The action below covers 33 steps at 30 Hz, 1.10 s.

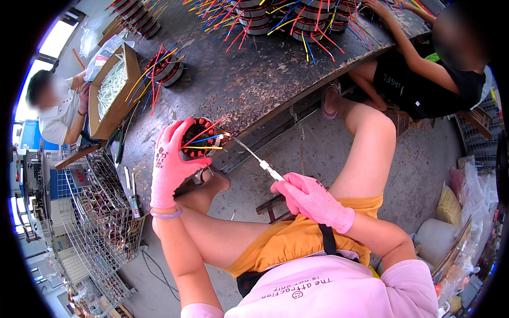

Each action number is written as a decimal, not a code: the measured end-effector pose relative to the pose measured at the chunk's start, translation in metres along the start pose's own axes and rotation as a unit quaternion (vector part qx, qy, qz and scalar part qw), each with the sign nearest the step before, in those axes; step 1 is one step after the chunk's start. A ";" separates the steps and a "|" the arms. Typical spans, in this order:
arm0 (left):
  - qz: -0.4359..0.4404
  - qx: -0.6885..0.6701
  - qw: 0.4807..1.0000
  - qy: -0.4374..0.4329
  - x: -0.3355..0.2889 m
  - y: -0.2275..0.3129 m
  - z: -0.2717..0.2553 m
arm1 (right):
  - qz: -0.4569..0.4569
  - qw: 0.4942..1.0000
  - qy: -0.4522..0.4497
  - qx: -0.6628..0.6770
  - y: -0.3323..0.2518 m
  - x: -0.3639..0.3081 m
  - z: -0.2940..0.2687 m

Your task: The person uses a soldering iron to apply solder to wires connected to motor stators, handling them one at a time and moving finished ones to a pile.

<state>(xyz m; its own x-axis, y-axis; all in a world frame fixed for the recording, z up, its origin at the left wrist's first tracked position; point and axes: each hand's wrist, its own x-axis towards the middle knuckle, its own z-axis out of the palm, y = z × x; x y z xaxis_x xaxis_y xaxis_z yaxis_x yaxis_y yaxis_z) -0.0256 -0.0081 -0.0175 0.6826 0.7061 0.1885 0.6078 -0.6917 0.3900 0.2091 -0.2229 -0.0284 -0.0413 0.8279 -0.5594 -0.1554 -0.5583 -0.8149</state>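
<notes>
My left hand (168, 161), in a pink glove, grips a ring-shaped motor stator (197, 151) with dark red windings at the table's front edge. Red, blue and yellow lead wires (204, 140) stick out of it to the right, and a short white piece sits near the blue wire's end. My right hand (313, 201), also gloved in pink, is closed around a slim white-handled tool (271, 170) with a long thin metal shaft. Its tip meets or nearly meets the wire ends, where a small orange-white glow shows; whether it touches cannot be made out.
Another stator (168, 71) stands on the worn dark table (233, 79), with stacks of wired stators (254, 18) farther back. A cardboard box (114, 90) of white sleeves sits at the left edge, above wire baskets (95, 212). Co-workers sit at left and far right.
</notes>
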 end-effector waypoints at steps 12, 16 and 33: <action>-0.018 -0.009 1.000 -0.008 -0.001 0.002 0.000 | 0.003 1.000 -0.001 -0.009 -0.003 -0.001 -0.001; -0.021 -0.018 1.000 -0.014 0.001 0.002 -0.001 | 0.001 1.000 0.003 -0.016 0.000 0.000 -0.002; 0.001 -0.015 1.000 -0.016 0.000 -0.004 0.003 | 0.001 1.000 0.012 0.022 0.003 0.001 -0.005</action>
<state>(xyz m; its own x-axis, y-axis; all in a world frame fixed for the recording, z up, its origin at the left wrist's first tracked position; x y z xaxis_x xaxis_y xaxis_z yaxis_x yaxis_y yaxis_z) -0.0270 -0.0064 -0.0216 0.6959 0.6998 0.1611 0.5950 -0.6876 0.4161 0.2136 -0.2237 -0.0321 -0.0173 0.8251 -0.5647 -0.1991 -0.5563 -0.8068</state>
